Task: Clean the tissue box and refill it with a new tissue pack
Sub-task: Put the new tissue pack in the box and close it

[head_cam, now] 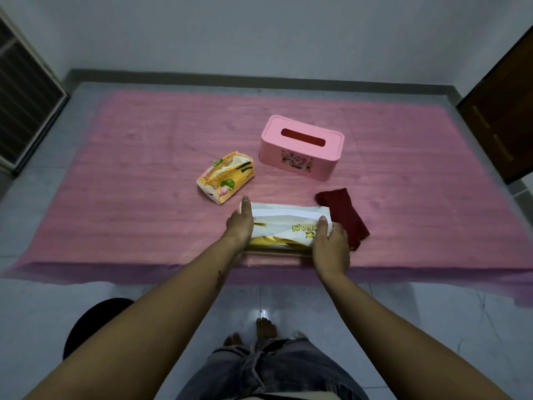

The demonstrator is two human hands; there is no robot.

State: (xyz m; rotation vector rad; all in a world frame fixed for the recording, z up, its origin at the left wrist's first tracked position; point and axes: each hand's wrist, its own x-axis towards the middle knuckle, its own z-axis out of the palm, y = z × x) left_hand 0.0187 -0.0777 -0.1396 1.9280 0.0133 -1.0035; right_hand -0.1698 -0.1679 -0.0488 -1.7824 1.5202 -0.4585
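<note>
A full white-and-yellow tissue pack (287,226) lies near the front of the pink mat. My left hand (240,225) grips its left end with the thumb along the top, and my right hand (331,245) grips its right end. Behind it stands the pink tissue box (301,147), lid on, with a slot in its top. A smaller opened tissue pack (225,176) lies left of the box. A dark red cloth (343,216) lies just right of the full pack, touching it.
The pink mat (129,183) covers a grey tiled floor (43,298). A dark wooden door (501,116) is at the right, a grille (26,105) at the left. My bare feet (253,333) and a black round object (95,321) are close in front.
</note>
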